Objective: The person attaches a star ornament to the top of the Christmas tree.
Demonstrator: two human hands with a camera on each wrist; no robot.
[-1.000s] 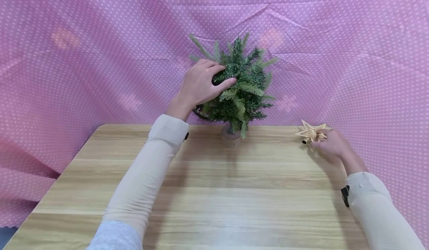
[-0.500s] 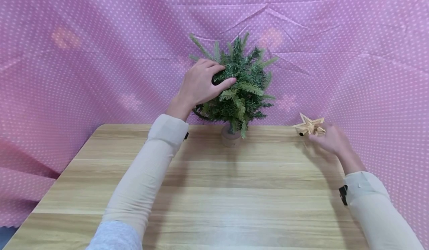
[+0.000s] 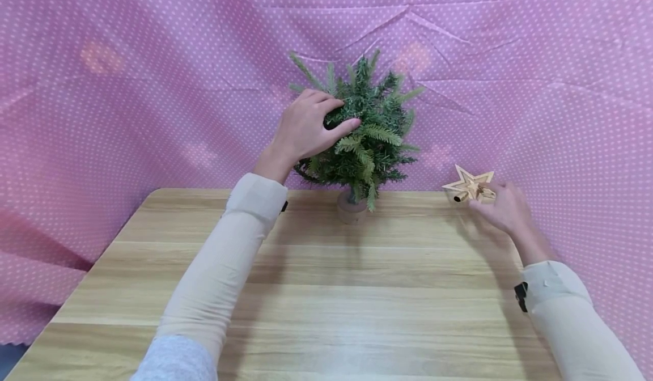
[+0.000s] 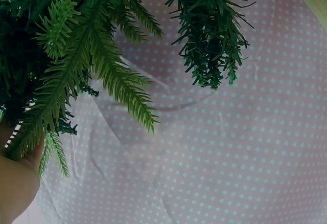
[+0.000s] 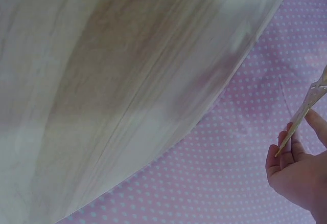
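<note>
A small artificial Christmas tree (image 3: 374, 160) stands upright in a round pot (image 3: 351, 210) near the table's back edge. My left hand (image 3: 306, 123) grips its upper left side, with thumb and fingers among the branches; some fingertips are hidden by needles. In the left wrist view, only part of the left hand (image 4: 18, 185) shows beneath a green branch (image 4: 120, 83). At the back right, my right hand (image 3: 510, 208) pinches a gold star tree topper (image 3: 465, 185) with a dark-ended tube. The right wrist view has the star topper (image 5: 306, 101) edge-on between thumb and fingers.
The wood-grain table (image 3: 326, 313) reaches back to a pink dotted cloth (image 3: 204, 86) that hangs behind and at both sides. The right hand is close to the cloth at the table's back right corner.
My right hand has lifted the star topper slightly and shifted it back and a little left, with the star's face turning into fuller view. The left hand and tree have stayed still.
</note>
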